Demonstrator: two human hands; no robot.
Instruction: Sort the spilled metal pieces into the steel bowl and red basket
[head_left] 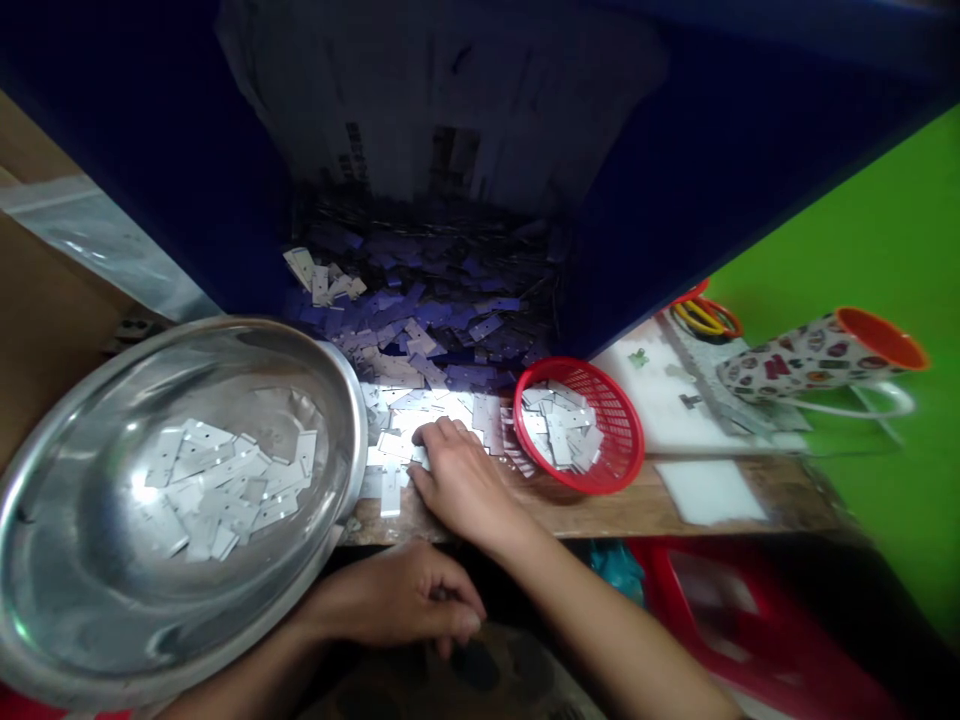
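Observation:
My right hand (461,475) lies palm down on a spread of small flat metal plates (390,490) at the table's front. Its thumb and fingers are apart, touching the plates. Nearer to me, my left hand (409,597) hangs just off the table edge with its fingers curled toward the thumb; whether anything is inside cannot be seen. Left of both hands, a large steel basin (255,625) holds a heap of similar plates (217,485). On the right stands a red plastic basket (626,450), also with plates (562,425) in it.
A dark blue bin (637,170) lies open toward me, with many plates (420,300) spilling out. To the right are a patterned mug (802,360) on its side, scissors (709,318) and a white pad (709,490). Below the wooden edge sits a red container (675,580).

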